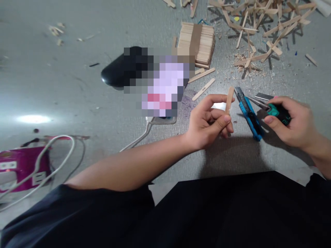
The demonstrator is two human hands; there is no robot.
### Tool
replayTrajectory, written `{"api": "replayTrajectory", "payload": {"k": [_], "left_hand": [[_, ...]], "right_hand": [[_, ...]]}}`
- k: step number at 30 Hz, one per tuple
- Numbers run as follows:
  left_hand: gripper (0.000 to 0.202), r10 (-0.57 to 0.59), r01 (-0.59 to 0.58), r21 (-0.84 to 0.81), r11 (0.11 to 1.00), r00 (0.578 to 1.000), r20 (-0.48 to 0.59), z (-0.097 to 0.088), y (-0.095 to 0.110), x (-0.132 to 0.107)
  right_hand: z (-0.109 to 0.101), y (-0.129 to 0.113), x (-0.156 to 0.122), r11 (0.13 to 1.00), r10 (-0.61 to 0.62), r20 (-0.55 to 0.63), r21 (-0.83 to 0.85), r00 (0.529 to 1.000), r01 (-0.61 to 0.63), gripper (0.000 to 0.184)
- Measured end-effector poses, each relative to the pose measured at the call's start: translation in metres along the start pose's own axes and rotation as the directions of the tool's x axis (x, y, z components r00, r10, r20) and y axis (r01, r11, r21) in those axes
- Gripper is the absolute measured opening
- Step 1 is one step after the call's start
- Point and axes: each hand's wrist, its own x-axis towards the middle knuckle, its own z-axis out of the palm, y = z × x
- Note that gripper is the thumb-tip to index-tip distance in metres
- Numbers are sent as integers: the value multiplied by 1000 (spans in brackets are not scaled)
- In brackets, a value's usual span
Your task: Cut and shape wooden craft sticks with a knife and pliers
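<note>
My left hand (pixel 210 119) pinches a wooden craft stick (pixel 229 100) upright between thumb and fingers. My right hand (pixel 294 120) is closed around the green and black handle of long-nose pliers (pixel 260 103), whose tapered metal jaws point left toward the stick. Between my hands is a blue utility knife (pixel 249 115) with its blade end away from me. The plier tip overlaps the knife in view; contact cannot be made out. A flat metal strip (pixel 263 96) lies just beyond the pliers, partly hidden by my right hand.
A banded bundle of craft sticks (pixel 204 44) lies ahead, with loose sticks (pixel 203 89) near it. Joined stick shapes (pixel 258 27) spread at the far right, beside wood shavings (pixel 247 65). A black case (pixel 116 74), a blurred-out phone (pixel 168 79) and a purple power strip (pixel 28 165) with cables are leftward.
</note>
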Motion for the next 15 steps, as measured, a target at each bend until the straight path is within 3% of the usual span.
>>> {"api": "replayTrajectory", "payload": {"k": [3,7,15], "left_hand": [[43,7,-5,32,999,999,-43,0,-1,0],[45,19,-14,68,998,997,-78,-1,-3,-1],[44,64,-55,63,996,987,-149,1,-5,-1]], "right_hand": [[8,1,-4,994,-2,-56,-108,998,-4,57],[20,0,-11,981,7,-10,-196,1000,-9,71],[22,5,-5,945,-42,2,-325,999,40,38]]}}
